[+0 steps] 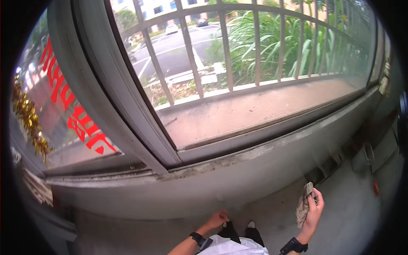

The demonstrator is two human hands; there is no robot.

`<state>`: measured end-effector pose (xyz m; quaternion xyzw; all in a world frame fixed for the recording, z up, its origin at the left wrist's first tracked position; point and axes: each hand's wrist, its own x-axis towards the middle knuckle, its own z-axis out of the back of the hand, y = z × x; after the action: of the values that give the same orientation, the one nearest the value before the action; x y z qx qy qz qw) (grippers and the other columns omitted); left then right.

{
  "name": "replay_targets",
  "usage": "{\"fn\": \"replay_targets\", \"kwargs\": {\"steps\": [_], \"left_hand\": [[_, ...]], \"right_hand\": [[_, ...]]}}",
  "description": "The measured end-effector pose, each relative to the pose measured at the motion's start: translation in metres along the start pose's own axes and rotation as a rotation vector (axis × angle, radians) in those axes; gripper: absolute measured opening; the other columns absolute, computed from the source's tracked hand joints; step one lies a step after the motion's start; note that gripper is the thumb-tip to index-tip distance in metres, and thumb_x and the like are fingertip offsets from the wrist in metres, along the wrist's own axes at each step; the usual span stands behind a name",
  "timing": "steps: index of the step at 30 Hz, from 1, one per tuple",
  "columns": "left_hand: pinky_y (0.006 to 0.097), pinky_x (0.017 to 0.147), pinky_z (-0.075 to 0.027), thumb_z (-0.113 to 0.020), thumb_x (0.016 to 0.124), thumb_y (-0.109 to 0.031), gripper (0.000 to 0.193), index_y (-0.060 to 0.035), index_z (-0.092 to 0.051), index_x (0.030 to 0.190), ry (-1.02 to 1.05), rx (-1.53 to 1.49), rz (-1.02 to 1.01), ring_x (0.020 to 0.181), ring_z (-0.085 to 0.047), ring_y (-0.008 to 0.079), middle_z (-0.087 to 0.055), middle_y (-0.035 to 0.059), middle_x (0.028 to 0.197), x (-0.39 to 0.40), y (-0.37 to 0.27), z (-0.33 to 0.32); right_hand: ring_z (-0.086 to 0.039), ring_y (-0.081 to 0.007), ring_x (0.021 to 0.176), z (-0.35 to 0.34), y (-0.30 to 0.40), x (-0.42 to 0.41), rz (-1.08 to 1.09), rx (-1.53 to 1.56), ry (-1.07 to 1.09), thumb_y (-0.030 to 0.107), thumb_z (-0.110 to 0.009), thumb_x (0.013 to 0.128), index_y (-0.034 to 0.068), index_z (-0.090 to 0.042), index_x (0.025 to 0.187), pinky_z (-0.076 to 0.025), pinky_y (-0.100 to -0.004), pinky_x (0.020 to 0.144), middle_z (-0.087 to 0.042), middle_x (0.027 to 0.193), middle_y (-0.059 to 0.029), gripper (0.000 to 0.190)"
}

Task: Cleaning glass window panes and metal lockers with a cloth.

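Note:
A crumpled grey-brown cloth (302, 210) hangs from my right hand (314, 208), pinched between thumb and fingers, at the lower right. That hand is held out over the floor, apart from the wall. My left hand (219, 218) is low in front of my body, its fingers loosely curled and a little blurred, with nothing seen in it. Before me stands a large sliding window, its glass pane (216, 105) set in a metal frame (127, 79). Below the pane runs a worn window sill (229, 159) with chipped edges.
Metal bars (224, 51) stand outside the glass, with plants and parked cars beyond. Red lettering (79, 121) and gold tinsel (30, 116) are at the left pane. A pale bin (363, 159) stands on the floor at right, near a small red object (376, 188).

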<state>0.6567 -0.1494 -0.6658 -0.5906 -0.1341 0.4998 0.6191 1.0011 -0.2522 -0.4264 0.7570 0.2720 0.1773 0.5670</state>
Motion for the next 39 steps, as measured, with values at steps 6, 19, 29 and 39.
{"fn": "replay_targets", "kwargs": {"steps": [6, 19, 29, 39], "left_hand": [[0.0329, 0.084, -0.054, -0.071, 0.084, -0.018, 0.038, -0.0023, -0.063, 0.118, -0.138, -0.032, 0.107, 0.094, -0.069, 0.0184, -0.072, 0.0097, 0.100, -0.038, -0.045, -0.020], [0.0300, 0.077, -0.054, -0.074, 0.082, -0.009, 0.031, 0.0005, -0.063, 0.109, -0.422, -0.251, 0.117, 0.084, -0.067, 0.0162, -0.070, 0.0096, 0.092, -0.049, -0.038, -0.046], [0.0316, 0.078, -0.054, -0.072, 0.085, -0.012, 0.027, -0.0025, -0.063, 0.108, -0.424, -0.100, -0.054, 0.085, -0.068, 0.0184, -0.071, 0.0097, 0.092, -0.001, -0.045, 0.036], [0.0300, 0.064, -0.052, -0.061, 0.094, -0.016, 0.020, -0.0051, -0.062, 0.110, -0.521, 0.019, -0.050, 0.069, -0.065, 0.0143, -0.068, 0.0090, 0.077, 0.008, -0.063, 0.016]], "right_hand": [[-0.060, -0.0127, 0.096, -0.029, 0.017, 0.070, 0.159, -0.169, 0.214, -0.001, -0.061, 0.090, -0.003, -0.064, 0.115, -0.048, -0.0278, 0.088, -0.066, 0.107, -0.0063, 0.025], [-0.063, -0.0150, 0.088, -0.211, 0.165, 0.087, 1.028, -0.402, 0.249, -0.006, -0.069, 0.080, 0.003, -0.069, 0.109, -0.050, -0.0271, 0.077, -0.066, 0.097, -0.0076, 0.030], [-0.064, -0.0238, 0.078, -0.243, 0.103, 0.038, 1.240, -0.440, 0.697, -0.001, -0.078, 0.059, 0.013, -0.075, 0.102, -0.053, -0.0339, 0.064, -0.062, 0.088, -0.0082, 0.045], [-0.061, -0.0163, 0.088, -0.214, 0.136, 0.094, 1.045, -0.367, 0.016, -0.006, -0.066, 0.084, 0.001, -0.068, 0.105, -0.048, -0.0273, 0.083, -0.065, 0.096, -0.0094, 0.023]]}}
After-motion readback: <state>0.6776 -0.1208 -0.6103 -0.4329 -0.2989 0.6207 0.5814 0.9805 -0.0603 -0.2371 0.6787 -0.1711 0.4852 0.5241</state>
